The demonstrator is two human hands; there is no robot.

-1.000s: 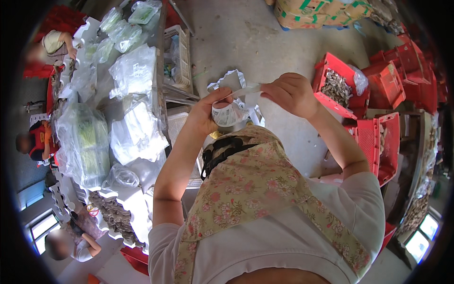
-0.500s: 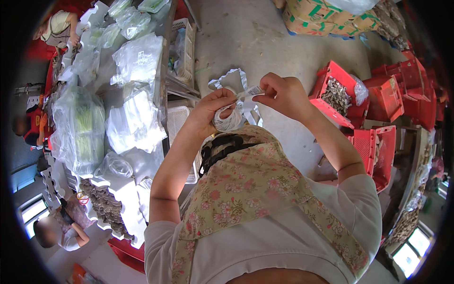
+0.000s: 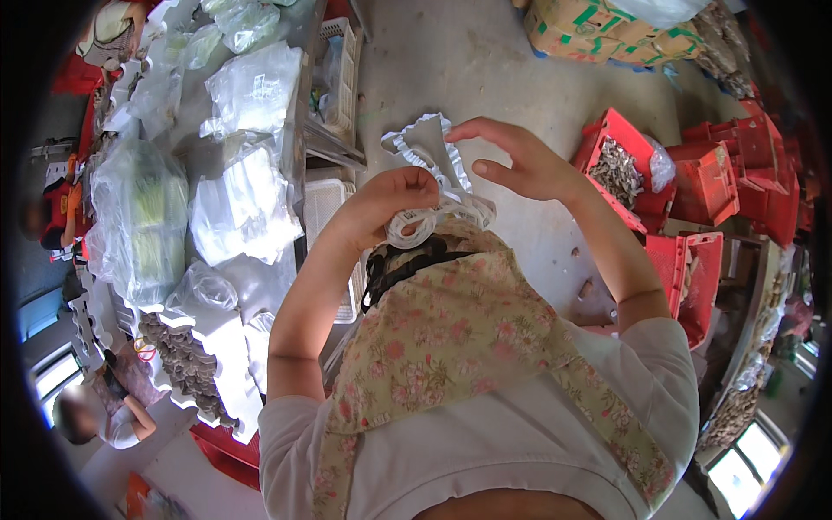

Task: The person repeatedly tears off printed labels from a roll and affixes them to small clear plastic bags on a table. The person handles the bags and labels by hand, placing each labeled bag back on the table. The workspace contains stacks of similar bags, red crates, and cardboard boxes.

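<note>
My left hand (image 3: 390,201) is closed with its fingers curled in, gripping a roll of white printed label strip (image 3: 412,229) in front of my apron. A loose loop of white strip (image 3: 459,169) trails beyond the roll, between my two hands. To the right of it is my right hand (image 3: 524,160), its thumb and fingers apart and nothing visible between them. The index fingertip comes close to the loop; I cannot tell whether it touches.
On the left, a table (image 3: 204,165) bears clear plastic bags (image 3: 247,199), bagged greens (image 3: 156,217) and mushrooms (image 3: 182,360). A white crate (image 3: 342,87) stands beside it. Red crates (image 3: 706,178) and stacked cartons (image 3: 598,35) are on the right. Other people work at the far left.
My right hand has let go of the strip's printed end; its fingers have spread and lifted away. My left hand still grips the roll, which now sits with its loops looser.
</note>
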